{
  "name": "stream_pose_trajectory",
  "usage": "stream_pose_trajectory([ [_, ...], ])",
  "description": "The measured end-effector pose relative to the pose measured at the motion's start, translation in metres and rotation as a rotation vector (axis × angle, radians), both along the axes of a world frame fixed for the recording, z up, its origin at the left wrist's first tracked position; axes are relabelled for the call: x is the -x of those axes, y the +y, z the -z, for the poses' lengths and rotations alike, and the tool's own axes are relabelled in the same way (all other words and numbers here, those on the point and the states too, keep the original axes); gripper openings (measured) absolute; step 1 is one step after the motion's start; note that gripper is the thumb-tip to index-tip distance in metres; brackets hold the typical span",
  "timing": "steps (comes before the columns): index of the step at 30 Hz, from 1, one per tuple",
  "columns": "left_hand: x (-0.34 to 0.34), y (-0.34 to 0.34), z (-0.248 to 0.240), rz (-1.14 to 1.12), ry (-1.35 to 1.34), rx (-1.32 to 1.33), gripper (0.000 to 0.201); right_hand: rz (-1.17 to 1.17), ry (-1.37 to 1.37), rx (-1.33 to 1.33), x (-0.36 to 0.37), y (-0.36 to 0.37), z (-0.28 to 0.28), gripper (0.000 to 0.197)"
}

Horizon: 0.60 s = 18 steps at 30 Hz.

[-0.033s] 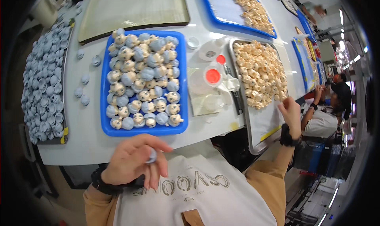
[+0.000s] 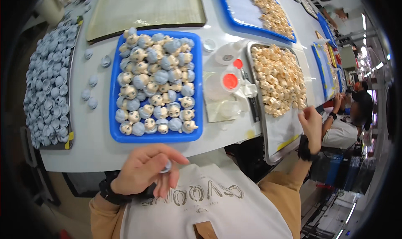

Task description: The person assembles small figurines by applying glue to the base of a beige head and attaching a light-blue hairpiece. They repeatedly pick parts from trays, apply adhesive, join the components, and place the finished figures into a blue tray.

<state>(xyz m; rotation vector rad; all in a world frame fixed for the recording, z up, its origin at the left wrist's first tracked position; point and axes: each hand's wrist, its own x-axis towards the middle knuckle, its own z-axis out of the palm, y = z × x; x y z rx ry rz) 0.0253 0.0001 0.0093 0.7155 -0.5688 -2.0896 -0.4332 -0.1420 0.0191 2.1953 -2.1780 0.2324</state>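
My left hand (image 2: 144, 170) is above my lap, just in front of the table edge. Its curled fingers hold a small blue-grey doll hair cap (image 2: 166, 166). Over at the right, my right hand (image 2: 310, 125) is at the near edge of a heap of cream doll face pieces (image 2: 278, 78) on a metal tray (image 2: 274, 135). Its thumb and fingers are pinched together; what is between them, if anything, is hidden. Between the hands and farther back, a blue tray (image 2: 114, 126) is filled with doll heads (image 2: 156, 99) that combine cream faces and blue-grey hair.
A large heap of blue-grey hair caps (image 2: 48, 88) lies at the left, with several loose caps (image 2: 93, 80) beside it. Red-capped bottles (image 2: 230, 81) stand between the trays. Farther back are a pale tray (image 2: 146, 13) and another blue tray (image 2: 234, 19). A co-worker (image 2: 341, 130) sits at the right.
The view has shifted slightly. My right hand has drawn a little toward me from the heap of face pieces. My left hand still holds the hair cap.
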Motion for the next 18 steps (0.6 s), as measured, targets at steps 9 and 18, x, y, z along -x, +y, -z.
stream_pose_trajectory([
  [9,0.023,-0.002,0.015,0.035,-0.060,0.034,0.041,-1.133,-0.921,-0.179,-0.228,0.070,-0.021,0.036],
  [18,0.018,0.004,0.012,-0.001,-0.036,0.059,0.031,-0.976,-0.800,0.085,-0.261,0.079,-0.003,0.038],
])
